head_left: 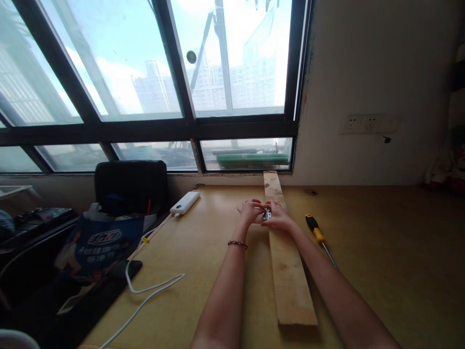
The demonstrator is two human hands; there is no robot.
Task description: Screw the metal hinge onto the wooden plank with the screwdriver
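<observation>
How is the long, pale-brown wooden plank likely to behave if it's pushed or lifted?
The pale-brown wooden plank should stay stiff, looking straight and solid. It seems unlikely to roll or tip, lying on its broad face on the yellowish tabletop. Lifted by one end, it may feel unwieldy, being far longer than wide.

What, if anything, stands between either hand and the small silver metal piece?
Nothing visible: the left hand and right hand meet at the small silver metal piece, by the left edge of the long, pale wooden plank.
</observation>
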